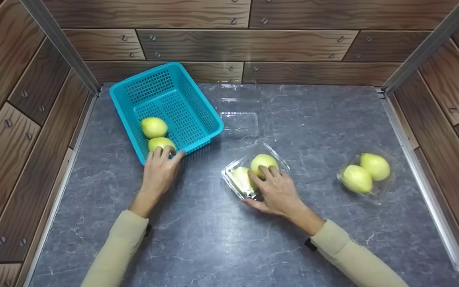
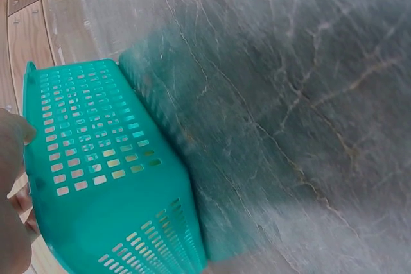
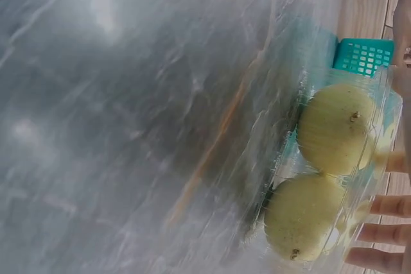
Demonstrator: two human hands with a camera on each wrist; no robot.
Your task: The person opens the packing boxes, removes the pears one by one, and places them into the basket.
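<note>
My left hand (image 1: 160,169) lies over the near rim of a turquoise plastic basket (image 1: 211,121). Its bent fingers reach down to the nearer yellow-green pear (image 1: 158,142); the thumb is by the rim. Whether those fingers grip the pear or the basket is hidden. Another pear (image 1: 154,127) sits just behind it. My right hand (image 1: 279,193) rests on a clear plastic clamshell box (image 1: 229,175) with two pears (image 3: 337,129) inside. In the right wrist view, its extended fingers (image 3: 385,235) lie against the lid.
A second clear box (image 1: 383,191) with two pears (image 1: 375,166) stands at the right. Behind the middle lies an open, clear clamshell (image 1: 239,123) beside the basket. Wood-patterned walls (image 1: 245,46) enclose the grey marbled table (image 1: 213,247) at the back and sides.
</note>
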